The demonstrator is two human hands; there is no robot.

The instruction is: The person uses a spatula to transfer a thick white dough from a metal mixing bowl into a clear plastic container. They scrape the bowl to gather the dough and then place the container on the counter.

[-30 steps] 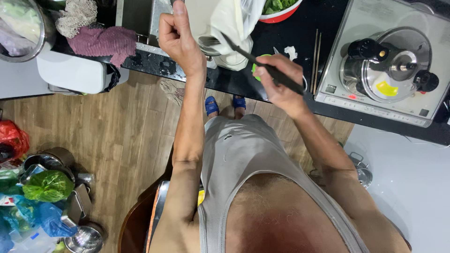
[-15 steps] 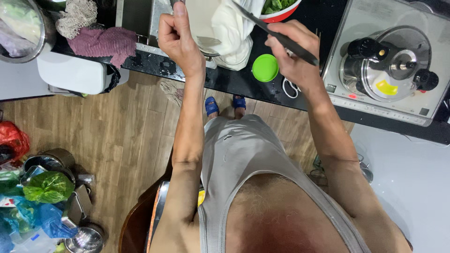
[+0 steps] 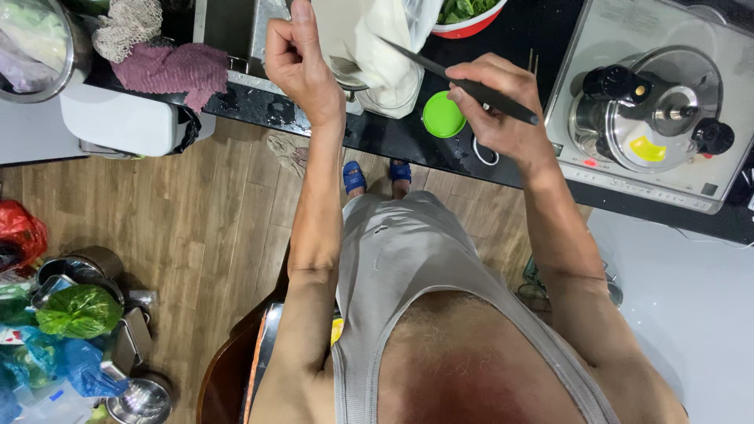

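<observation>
Kitchen seen from above: wooden floor (image 3: 196, 228), black countertop (image 3: 518, 47) along the top edge.

Risk first. Knife (image 3: 459, 77) clenched in right hand (image 3: 499, 110), blade tip angled up against the white plastic bag (image 3: 377, 39) sitting in the glass jar (image 3: 389, 98). Could slit the bag lower than intended, or slide toward left hand (image 3: 298, 59), closed around the bag's near edge just beside the blade. Wet counter near the sink; jar near the counter's front edge, liable to tip under a sideways pull.

Containers, largest down:
- Lidded steel pot (image 3: 652, 118) on the cooker; contents hidden.
- Red bowl (image 3: 470, 16); leafy greens.
- Glass jar; holds the bag, contents unclear.
- Green lid (image 3: 442, 116); off, lying beside the jar.
</observation>
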